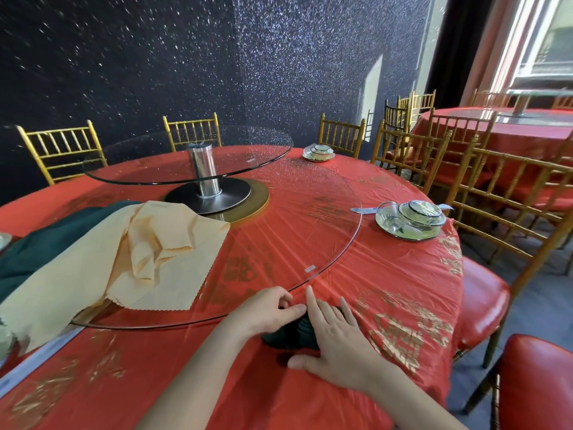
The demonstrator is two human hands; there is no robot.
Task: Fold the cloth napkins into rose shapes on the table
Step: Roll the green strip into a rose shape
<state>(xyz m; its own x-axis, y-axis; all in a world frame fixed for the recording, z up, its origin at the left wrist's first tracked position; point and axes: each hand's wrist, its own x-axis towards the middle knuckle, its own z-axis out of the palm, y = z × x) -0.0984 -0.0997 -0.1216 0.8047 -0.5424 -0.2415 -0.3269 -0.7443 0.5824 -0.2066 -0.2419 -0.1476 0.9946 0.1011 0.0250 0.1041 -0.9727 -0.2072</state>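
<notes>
Dark green cloth napkin (290, 335), rolled into a thick, soft bundle with ridged folds, lies near the front edge of the round table (186, 377), which is draped in a glossy, wrinkled red plastic cover printed with gold motifs. The bundle sits between the two hands and is mostly hidden by them. The left hand (268, 310) comes in from the lower left with its fingers (283, 301) curled and its thumb laid across the roll's far end, gripping it just beside the rim of a large clear glass turntable disc (335, 243). The right hand (336, 344) lies flat over the roll's right side, fingers straight and released, index finger pointing away from the person and thumb spread wide towards the near edge. On the glass to the left, a crumpled peach cloth napkin with a zigzag-cut hem (148, 252) rests partly over a second dark green cloth (46, 246). A smaller glass disc on a shiny metal post (203, 169) stands at the table's centre. A wrapped stack of white bowl and plate (409, 220) sits to the right and another (318, 152) at the far side. Gold slatted chairs (502, 193) ring the table before a glittery black wall (155, 57).
</notes>
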